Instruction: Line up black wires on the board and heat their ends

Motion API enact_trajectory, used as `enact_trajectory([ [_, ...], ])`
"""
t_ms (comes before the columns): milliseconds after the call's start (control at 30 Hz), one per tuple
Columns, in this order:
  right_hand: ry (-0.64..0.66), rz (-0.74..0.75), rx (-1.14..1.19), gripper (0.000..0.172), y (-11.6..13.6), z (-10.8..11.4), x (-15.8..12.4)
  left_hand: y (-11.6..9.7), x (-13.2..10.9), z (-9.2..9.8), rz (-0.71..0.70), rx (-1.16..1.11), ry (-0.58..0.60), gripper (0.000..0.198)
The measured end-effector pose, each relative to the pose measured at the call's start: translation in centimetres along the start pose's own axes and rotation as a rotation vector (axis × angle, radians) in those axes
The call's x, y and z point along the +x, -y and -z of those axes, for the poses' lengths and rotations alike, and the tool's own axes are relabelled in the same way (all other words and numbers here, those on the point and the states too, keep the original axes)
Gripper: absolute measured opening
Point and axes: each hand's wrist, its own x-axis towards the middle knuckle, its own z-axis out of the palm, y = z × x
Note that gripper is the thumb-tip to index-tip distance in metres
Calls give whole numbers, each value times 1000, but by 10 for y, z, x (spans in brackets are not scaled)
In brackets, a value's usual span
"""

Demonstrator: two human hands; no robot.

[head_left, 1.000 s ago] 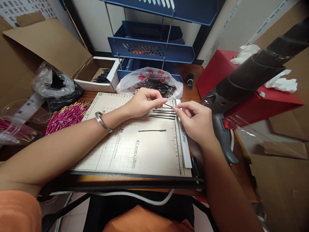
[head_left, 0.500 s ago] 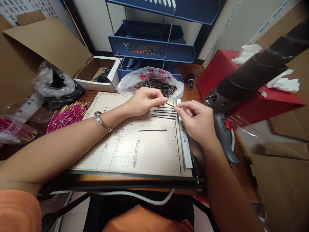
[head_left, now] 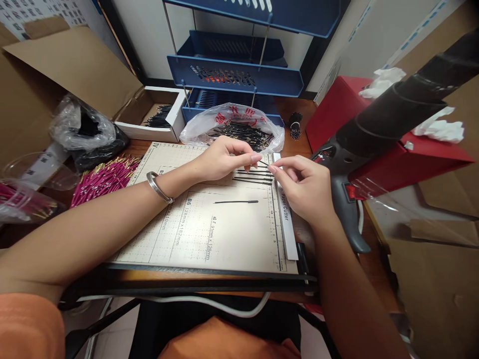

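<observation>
Both hands meet over the far right part of a cream paper cutter board [head_left: 239, 239] printed with a grid. My left hand [head_left: 228, 159] is closed in a pinch at the left end of a thin black wire [head_left: 264, 162]. At the wire's other end, the thumb and forefinger of my right hand [head_left: 305, 184] are pinched together. Just below the fingers, several short black wires [head_left: 252, 178] lie side by side, their right ends near the cutter's white strip [head_left: 286, 214]. Apart from them, a single black wire [head_left: 235, 202] with a thicker right end rests on the board.
Behind the board sit a plastic bag [head_left: 194, 129] of black wires and a blue rack [head_left: 239, 75]. Magenta wires [head_left: 105, 179] are heaped at left, near a white box [head_left: 142, 132]. A grey and black heat gun [head_left: 344, 174] and red box [head_left: 337, 104] stand at right.
Hardly anything differs. My fingers have shifted very slightly, with the thin black wire still between my two hands.
</observation>
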Motion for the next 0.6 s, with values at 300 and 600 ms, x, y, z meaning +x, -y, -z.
enact_trajectory([
  [300, -24, 30, 51, 10, -3, -1, 0, 5, 0, 1, 33, -59, 6, 50],
  [600, 228, -10, -82, 10, 0, 3, 1, 6, 2, 2, 27, 19, -111, 65],
])
